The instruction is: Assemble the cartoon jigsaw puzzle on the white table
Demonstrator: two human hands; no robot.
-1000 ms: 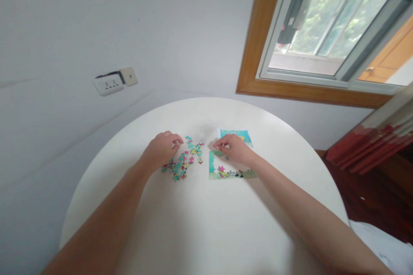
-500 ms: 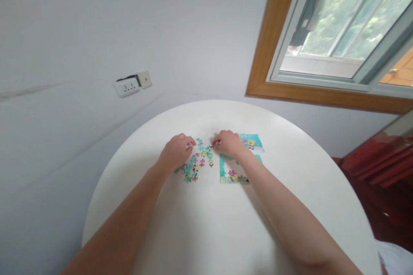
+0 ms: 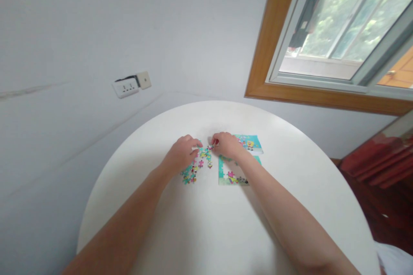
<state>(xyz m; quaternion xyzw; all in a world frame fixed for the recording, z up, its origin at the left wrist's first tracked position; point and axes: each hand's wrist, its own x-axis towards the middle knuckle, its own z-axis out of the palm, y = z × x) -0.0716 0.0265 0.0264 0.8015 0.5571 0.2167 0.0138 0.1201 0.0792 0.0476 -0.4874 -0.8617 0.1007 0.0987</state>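
Note:
Small jigsaw puzzle pieces (image 3: pixel 201 163), teal, yellow and pink, lie loose on the white table. My left hand (image 3: pixel 182 153) hovers over the left part of the pile, thumb and forefinger apart with nothing visible between them. At the pile's far right edge, my right hand (image 3: pixel 225 145) has its fingertips pinched together at a small puzzle piece (image 3: pixel 211 147). Beneath my right wrist lies a partly filled puzzle board (image 3: pixel 221 176) with a teal border and some pieces in its lower part. The right forearm hides the board's right side.
A teal picture box or card (image 3: pixel 254 142) with a yellow cartoon figure lies behind the board. The round white table (image 3: pixel 193 232) meets the wall, which carries a power socket (image 3: pixel 125 87). A wood-framed window (image 3: pixel 258 88) is at the right.
My left hand has shifted slightly right, farther over the pieces, and its thumb and forefinger have spread. The right hand stays nearly in place at the pile's edge.

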